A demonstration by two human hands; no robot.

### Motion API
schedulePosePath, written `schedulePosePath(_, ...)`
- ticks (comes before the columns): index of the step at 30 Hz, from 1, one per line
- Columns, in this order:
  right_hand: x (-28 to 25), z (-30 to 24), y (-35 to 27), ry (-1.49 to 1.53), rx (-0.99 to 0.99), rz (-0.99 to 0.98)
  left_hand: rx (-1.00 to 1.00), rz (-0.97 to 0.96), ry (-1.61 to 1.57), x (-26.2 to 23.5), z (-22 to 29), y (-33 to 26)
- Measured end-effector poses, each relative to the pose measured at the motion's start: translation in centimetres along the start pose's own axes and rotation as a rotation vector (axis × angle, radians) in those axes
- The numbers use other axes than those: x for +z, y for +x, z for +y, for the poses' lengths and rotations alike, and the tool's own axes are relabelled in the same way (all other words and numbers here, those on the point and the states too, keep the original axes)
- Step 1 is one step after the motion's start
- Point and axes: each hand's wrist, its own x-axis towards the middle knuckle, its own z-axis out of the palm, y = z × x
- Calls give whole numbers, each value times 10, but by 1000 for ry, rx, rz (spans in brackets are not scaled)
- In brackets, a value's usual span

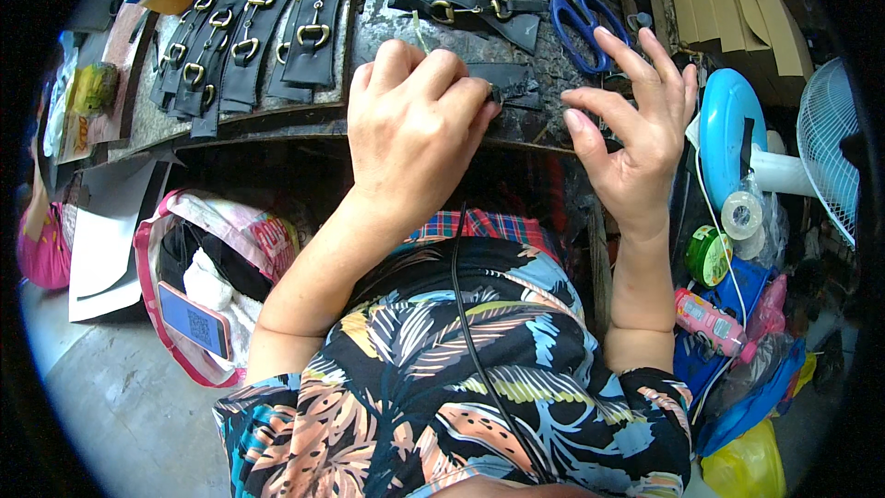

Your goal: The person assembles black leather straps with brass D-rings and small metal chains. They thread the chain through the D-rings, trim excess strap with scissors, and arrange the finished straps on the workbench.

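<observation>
My left hand (415,120) is closed in a pinch above the bench's near edge, knuckles up. A small dark bit shows at its fingertips, but the fingers hide what they hold. Just beyond it lies a black leather piece (512,83). To the right, my right hand (641,134) is raised with fingers apart and nothing in it. Blue-handled scissors (590,32) lie just past its fingers. Farther back on the bench rests a black leather strap with a brass-coloured horsebit buckle (470,9).
Several black straps with similar metal bits (249,32) lie in rows at the left. On the right are a blue round-headed device (733,124), a white fan (830,148), tape rolls (742,215) and cardboard (737,9). A pink-edged bag (147,258) with a phone (194,321) sits below left.
</observation>
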Motion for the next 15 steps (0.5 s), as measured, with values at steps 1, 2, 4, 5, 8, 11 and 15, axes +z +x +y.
schedulePosePath(1, 3, 2, 0, 13, 15, 20, -2, -5, -25, -2, 0, 0)
schedulePosePath(2, 6, 4, 1, 27, 14, 47, -12, -4, -15, -4, 0, 0)
schedulePosePath(4, 15, 7, 5, 94, 52, 65, -35, 0, 22, -7, -2, 1)
schedulePosePath(5, 17, 8, 7, 138, 75, 69, -34, -13, 39, -8, -2, 1)
schedulePosePath(8, 20, 2, 9, 139, 28, -25, -49, -77, 100, -10, -2, 1)
schedulePosePath(11, 25, -4, 14, 139, -41, -118, -55, -132, 68, -10, -2, 0)
schedulePosePath(15, 32, -5, 20, 135, -67, -149, -76, -66, 64, -7, -4, 1)
